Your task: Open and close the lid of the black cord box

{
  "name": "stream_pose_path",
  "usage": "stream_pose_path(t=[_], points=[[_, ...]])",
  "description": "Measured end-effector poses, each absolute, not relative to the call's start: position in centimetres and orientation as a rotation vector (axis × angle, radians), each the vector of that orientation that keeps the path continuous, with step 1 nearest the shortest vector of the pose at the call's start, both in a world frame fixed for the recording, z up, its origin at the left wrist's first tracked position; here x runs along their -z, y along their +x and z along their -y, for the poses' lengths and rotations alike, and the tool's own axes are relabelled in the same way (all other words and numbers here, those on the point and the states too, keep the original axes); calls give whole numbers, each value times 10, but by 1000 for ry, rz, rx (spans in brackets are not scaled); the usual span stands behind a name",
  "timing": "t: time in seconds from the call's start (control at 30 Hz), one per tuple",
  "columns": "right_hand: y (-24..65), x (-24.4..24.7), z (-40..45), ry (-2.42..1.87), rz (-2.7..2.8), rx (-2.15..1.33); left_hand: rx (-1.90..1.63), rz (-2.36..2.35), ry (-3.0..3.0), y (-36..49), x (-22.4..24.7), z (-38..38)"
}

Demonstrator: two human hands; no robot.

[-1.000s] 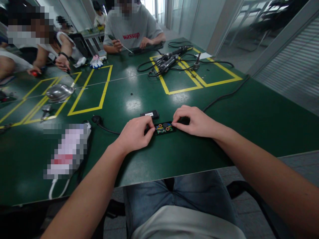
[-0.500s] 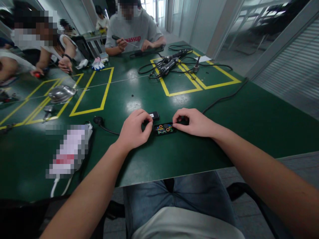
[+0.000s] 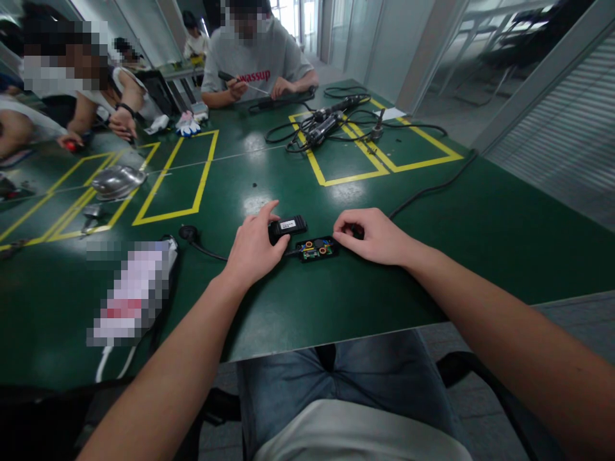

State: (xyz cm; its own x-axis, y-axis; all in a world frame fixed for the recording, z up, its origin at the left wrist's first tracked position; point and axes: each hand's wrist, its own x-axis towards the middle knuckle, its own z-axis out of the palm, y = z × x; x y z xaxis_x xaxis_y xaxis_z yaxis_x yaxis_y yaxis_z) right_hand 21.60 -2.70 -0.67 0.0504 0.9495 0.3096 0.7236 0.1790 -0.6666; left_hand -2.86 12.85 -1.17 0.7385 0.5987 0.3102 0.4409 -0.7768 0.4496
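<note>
A black case half with a circuit board (image 3: 317, 249) inside lies on the green table, cables running from both ends. Just beyond it is a black cover (image 3: 288, 225) with a white label. My left hand (image 3: 257, 246) has its thumb and fingers apart at the left end of the cover, with nothing gripped between them. At the right end of the board case, my right hand (image 3: 372, 235) is closed in a pinch; what its fingertips hold is too small to make out. A plug (image 3: 188, 234) on a cable lies left of my left hand.
A pixelated pale packet (image 3: 134, 288) with white cords lies at the left. Black tools (image 3: 327, 128) with coiled cables lie at the back. A metal bowl-like part (image 3: 118, 181) is at far left. Across the table, a person (image 3: 259, 57) holds a screwdriver.
My left hand has opened, its fingers spreading from a pinch beside the board case toward the cover, baring more of the cover and the left cable. My right hand stays almost still.
</note>
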Motion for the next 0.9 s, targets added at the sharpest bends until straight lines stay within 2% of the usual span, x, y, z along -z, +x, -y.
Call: stream_pose_path(t=[0.43, 0.7, 0.9], points=[[217, 7, 25, -1617, 1722, -379, -695, -615, 2584, -27, 1, -117], [217, 6, 24, -1651, 1706, -388, -552, -274, 2606, -25, -5, -103], [215, 8, 25, -1695, 1693, -396, -500, -275, 2636, -24, -6, -102]])
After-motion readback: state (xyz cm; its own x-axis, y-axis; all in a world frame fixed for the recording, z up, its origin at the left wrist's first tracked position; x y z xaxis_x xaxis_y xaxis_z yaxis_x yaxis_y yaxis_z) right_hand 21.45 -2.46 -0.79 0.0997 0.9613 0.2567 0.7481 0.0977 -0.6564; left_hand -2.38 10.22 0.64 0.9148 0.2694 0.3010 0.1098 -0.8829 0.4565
